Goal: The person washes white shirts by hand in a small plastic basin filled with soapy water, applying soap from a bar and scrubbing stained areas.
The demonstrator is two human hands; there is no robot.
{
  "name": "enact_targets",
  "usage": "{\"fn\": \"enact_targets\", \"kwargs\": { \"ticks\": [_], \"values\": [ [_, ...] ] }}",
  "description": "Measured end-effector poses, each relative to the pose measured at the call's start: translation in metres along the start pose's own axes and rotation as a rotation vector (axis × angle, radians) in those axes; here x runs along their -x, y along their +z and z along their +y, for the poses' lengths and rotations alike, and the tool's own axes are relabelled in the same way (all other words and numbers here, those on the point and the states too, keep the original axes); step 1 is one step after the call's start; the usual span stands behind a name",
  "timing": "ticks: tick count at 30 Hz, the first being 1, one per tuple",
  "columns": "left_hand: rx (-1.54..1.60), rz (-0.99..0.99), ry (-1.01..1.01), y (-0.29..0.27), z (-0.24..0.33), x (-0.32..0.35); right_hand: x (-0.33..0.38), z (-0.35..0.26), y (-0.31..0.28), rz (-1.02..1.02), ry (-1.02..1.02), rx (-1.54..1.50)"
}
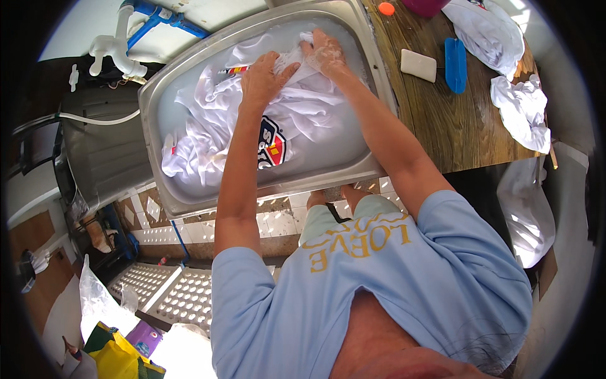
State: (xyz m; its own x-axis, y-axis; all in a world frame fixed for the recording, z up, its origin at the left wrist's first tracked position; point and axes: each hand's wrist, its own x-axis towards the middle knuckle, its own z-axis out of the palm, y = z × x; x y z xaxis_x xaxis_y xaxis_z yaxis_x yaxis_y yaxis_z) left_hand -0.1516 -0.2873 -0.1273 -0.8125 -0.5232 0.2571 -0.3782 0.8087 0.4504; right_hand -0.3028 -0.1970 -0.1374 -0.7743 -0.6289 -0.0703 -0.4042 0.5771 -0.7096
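A wet white shirt [218, 95] with a dark, red and yellow printed emblem lies bunched in cloudy water inside a large metal basin [148, 120]. My left hand [265, 79] grips its cloth near the far middle of the basin, thumb stretched toward the right. Close beside it, my right hand [325, 54] is closed on a sudsy fold of the same shirt by the far right wall. Folds of fabric hide some of the fingertips. Part of the shirt lies under the water.
On the wooden table [451, 132] to the right are a pale soap bar [418, 65], a blue brush [455, 65], an orange cap [386, 9] and white cloths [521, 110]. A white tap [117, 50] with blue pipes stands at the far left, above a dark washing machine [101, 148].
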Motion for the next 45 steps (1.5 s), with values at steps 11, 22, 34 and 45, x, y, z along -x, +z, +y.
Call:
{"fn": "enact_targets", "kwargs": {
  "ticks": [11,22,34,45],
  "values": [
    [0.247,0.058,-0.130,0.047,-0.055,-0.018,-0.007,0.026,0.040,0.002,-0.086,0.161],
    [1.617,0.124,-0.454,-0.013,0.019,-0.022,0.008,0.011,0.010,-0.271,0.601,-1.755],
    [0.488,0.415,-0.114,0.040,0.036,-0.050,0.041,-0.034,0.016,-0.263,0.594,-1.714],
    [0.357,0.409,-0.152,0.037,-0.001,-0.054,0.022,-0.028,0.032,-0.197,0.726,-1.623]
  ]
}}
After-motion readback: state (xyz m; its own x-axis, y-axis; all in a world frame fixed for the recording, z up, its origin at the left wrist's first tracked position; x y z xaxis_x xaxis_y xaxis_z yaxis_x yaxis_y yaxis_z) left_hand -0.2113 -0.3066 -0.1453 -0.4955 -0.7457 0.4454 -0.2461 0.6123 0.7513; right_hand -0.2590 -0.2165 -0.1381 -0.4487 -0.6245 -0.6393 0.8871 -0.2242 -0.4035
